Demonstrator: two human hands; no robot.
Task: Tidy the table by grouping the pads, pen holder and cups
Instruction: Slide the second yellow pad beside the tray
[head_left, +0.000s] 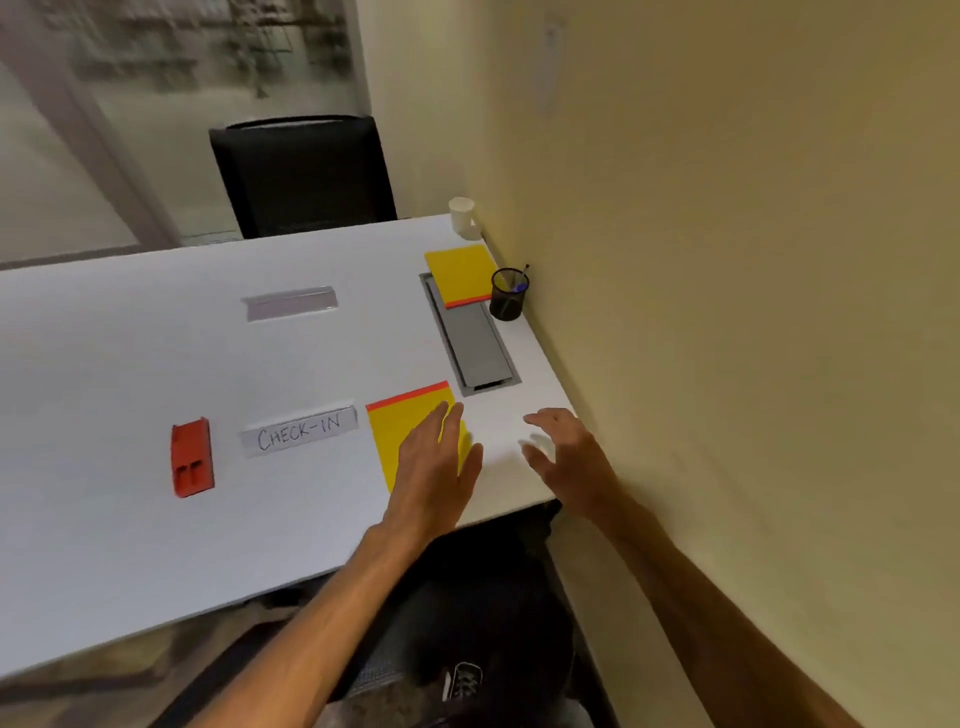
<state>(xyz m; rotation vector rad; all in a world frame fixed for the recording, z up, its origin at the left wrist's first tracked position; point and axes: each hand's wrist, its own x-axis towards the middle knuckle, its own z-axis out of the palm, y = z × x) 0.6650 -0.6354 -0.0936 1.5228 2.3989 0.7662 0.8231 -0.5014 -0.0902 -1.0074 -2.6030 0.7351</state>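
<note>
head view: left hand (434, 462) lies flat with straight fingers on the lower right part of a yellow pad (400, 436) with a red top strip, low in the centre of the frame, gripping nothing. right hand (563, 452), just to its right near the table's edge, has fingers spread and loose and holds nothing; it is blurred. higher in the frame, a second yellow pad (460, 275) overlaps the far end of a grey cable hatch (475, 343), with a black mesh pen holder (508, 296) just beside it by the wall. a white cup (462, 215) stands at the far corner. left of the hands lie a "check-in" label (298, 434) and a red block (192, 457) on the white table (130, 364).
</note>
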